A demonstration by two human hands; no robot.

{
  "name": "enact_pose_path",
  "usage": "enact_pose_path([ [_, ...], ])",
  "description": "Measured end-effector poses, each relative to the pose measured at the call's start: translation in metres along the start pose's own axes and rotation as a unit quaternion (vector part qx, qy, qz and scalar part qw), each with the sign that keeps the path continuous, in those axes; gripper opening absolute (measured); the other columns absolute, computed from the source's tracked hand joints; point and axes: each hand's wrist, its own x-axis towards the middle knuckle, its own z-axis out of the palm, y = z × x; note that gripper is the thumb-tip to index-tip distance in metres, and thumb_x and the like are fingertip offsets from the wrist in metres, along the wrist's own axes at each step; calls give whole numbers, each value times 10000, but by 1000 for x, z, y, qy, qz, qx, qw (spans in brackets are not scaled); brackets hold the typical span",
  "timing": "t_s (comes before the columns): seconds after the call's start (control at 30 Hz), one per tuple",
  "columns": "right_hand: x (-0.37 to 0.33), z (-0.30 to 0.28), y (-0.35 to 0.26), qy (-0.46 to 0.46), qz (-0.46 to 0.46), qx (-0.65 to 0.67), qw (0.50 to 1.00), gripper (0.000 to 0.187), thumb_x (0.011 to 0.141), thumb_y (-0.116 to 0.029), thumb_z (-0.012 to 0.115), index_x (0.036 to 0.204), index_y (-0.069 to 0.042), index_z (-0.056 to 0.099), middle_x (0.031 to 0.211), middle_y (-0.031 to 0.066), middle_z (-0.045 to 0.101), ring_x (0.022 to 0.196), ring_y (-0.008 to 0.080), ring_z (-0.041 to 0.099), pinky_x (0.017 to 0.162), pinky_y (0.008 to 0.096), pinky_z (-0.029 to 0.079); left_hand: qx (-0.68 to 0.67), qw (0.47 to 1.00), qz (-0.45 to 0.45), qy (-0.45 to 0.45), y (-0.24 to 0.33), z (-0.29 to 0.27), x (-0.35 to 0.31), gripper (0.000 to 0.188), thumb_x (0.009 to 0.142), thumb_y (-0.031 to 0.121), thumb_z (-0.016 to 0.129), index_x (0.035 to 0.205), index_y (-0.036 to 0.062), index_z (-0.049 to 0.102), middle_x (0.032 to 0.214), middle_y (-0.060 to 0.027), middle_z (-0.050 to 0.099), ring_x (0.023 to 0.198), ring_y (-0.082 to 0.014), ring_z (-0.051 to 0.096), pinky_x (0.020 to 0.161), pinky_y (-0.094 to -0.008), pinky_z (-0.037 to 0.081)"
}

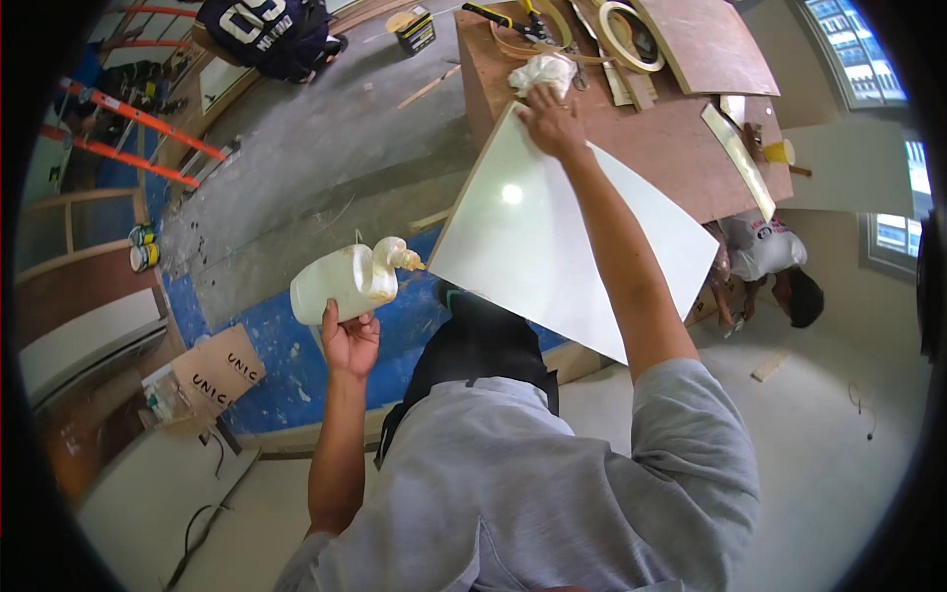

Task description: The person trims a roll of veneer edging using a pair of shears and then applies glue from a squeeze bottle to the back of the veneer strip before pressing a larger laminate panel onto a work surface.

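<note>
At nine o'clock, your left hand [353, 338] clamps thumb and fingers on a white squeeze bottle [327, 286], its nozzle [408, 260] toward three. At one, your right hand [554, 123] reaches the glossy white panel's [552, 247] far corner, fingertips at a crumpled cloth [545, 73]; you cannot tell whether they grip.

"Where's that daylight coming from?"
"The windows [854, 49] on the right here, panes glaring bluish-white."
"And the round hot spot?"
"A reflection, shining off the white panel [538, 242]."
"Behind the orange ladder [144, 118] it's dim and soft."
"Yes, and straight edges bow toward the view's black rim."
</note>
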Motion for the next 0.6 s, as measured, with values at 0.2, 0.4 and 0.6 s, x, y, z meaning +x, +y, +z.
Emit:
enact_pose_path([
  [0.2,-6,8,8,101,45,23,994,612,1052,-532,345,1521,-154,455,1652,18,320,1554,300,191,1212,646,82,-3,998,40,39,-20,6,24,387,1017,350,619,1273,59,602,1085,-99,689,802,-207,616,646,-302,530],
  [0.4,-50,29,3,164,29,60,984,550,1001,-389,508,1484,-126,487,1611,114,365,1516,349,256,1197,617,137,38,991,106,69,-56,62,134,334,971,255,701,1234,68,612,1081,-63,670,862,-168,621,701,-294,523],
  [0.6,-58,9,2,136,53,77,986,563,1013,-407,510,1491,-111,483,1605,101,377,1515,319,261,1206,572,128,145,981,125,-44,-74,118,234,309,958,223,706,1179,28,616,994,-94,678,795,-193,647,657,-291,543],
])
